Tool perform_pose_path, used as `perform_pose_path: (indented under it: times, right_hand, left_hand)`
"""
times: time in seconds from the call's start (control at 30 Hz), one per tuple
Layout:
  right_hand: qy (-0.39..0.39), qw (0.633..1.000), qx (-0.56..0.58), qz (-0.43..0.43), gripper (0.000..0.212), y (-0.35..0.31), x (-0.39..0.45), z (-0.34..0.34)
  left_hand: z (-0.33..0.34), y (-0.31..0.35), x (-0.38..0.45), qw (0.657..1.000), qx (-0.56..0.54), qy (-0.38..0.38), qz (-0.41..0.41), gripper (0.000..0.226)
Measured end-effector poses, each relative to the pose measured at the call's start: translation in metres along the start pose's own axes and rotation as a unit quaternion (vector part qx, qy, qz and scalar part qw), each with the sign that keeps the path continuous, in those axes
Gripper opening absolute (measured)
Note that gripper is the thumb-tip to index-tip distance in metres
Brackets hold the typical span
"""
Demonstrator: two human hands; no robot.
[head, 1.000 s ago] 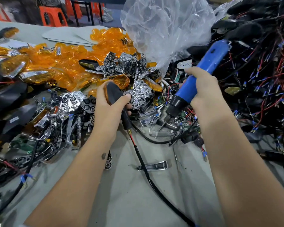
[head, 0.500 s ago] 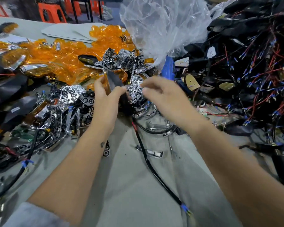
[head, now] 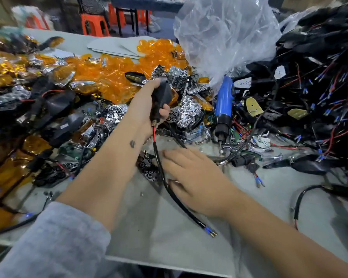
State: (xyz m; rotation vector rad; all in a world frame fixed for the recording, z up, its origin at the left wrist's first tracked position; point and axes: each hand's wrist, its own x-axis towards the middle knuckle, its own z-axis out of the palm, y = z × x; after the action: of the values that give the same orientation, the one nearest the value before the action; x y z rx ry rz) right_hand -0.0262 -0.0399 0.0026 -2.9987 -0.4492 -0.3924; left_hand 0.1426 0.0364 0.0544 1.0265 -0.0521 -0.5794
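**Blue screwdriver (head: 223,99) laid aside as work shifts to the cable (head: 156,155)**

A person's left hand (head: 149,109) grips a black lamp housing (head: 162,93), fingers curled round it, holding it up over the tabletop (head: 169,243). The black cable hangs from the housing below that hand and trails across the tabletop toward the person, its bare ends lying free. The right hand (head: 193,177), palm down with fingers straight and slightly spread, lies just beside the cable; blur hides whether the thumb touches it.

A second ago this hand held the screwdriver with its tip near the housing. The tool now lies on the heap beyond the right hand's fingertips, apart from the housing. That suggests the screw work on this piece is finished or paused, and that the next step is likely to gather or straighten the cable.

Orange lenses (head: 113,77) and silver reflectors (head: 187,111) are heaped beyond the left hand. A tangle of wires (head: 319,93) rises on the far side of the right hand, beside a clear plastic bag (head: 219,37).
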Motion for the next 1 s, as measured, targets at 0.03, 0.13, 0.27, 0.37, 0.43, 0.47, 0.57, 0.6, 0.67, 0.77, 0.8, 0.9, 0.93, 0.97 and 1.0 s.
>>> perform_pose_path:
  times: [0.03,0.13,0.27,0.37,0.43,0.47,0.57,0.6,0.67,0.77,0.8,0.9,0.93,0.97,1.0]
  right_hand:
    - [-0.020,0.999,-0.003,-0.036,0.040,-0.001,0.004,0.002]
    - [-0.056,0.992,-0.032,-0.107,0.038,0.001,0.018,0.009]
    - [-0.066,0.992,-0.106,-0.025,0.038,0.028,0.039,0.008]
    - [-0.055,0.986,-0.151,0.041,0.039,0.050,0.048,0.006]
    - [-0.046,0.985,-0.158,0.048,0.034,0.045,0.054,0.005]
    - [-0.029,0.985,-0.164,0.050,0.030,0.038,0.058,0.007]
    - [0.049,0.988,-0.136,0.046,0.018,0.021,0.069,0.017]
    - [0.067,0.990,-0.117,0.046,0.020,0.015,0.072,0.019]
    - [0.094,0.991,-0.082,0.049,0.021,0.008,0.080,0.023]
    - [0.120,0.990,-0.040,0.058,0.017,0.001,0.088,0.029]
    - [0.128,0.990,-0.027,0.061,0.018,0.000,0.089,0.032]
    - [0.145,0.987,0.006,0.073,0.027,-0.003,0.090,0.036]
    - [0.148,0.986,0.016,0.074,0.029,-0.004,0.089,0.037]
    - [0.149,0.986,0.022,0.074,0.030,-0.005,0.089,0.037]
    - [0.149,0.986,0.025,0.074,0.030,-0.005,0.088,0.037]
  left_hand:
    - [0.000,0.003,-0.002,1.000,0.013,-0.001,-0.011,0.012]
    - [-0.005,0.008,-0.007,0.999,0.035,-0.008,-0.012,0.015]
    - [-0.023,0.016,-0.007,0.997,0.075,0.015,0.032,0.031]
    - [-0.038,0.023,-0.010,0.995,0.090,0.006,0.032,0.055]
    - [-0.045,0.029,-0.013,0.982,0.184,0.009,0.038,0.061]
    - [-0.047,0.034,-0.015,0.968,0.248,0.007,0.039,0.055]
    - [-0.053,0.058,-0.020,0.926,0.373,-0.044,0.040,0.036]
    - [-0.055,0.067,-0.022,0.915,0.396,-0.066,0.041,0.035]
    - [-0.059,0.092,-0.026,0.881,0.461,-0.087,0.063,0.038]
    - [-0.065,0.131,-0.029,0.794,0.596,-0.048,0.112,0.038]
    - [-0.068,0.141,-0.029,0.759,0.635,-0.023,0.141,0.036]
    - [-0.082,0.162,-0.024,0.628,0.734,0.056,0.250,0.039]
    - [-0.089,0.163,-0.019,0.559,0.786,0.082,0.249,0.046]
    - [-0.096,0.162,-0.015,0.470,0.848,0.111,0.217,0.049]
    - [-0.102,0.158,-0.012,0.380,0.898,0.138,0.174,0.048]
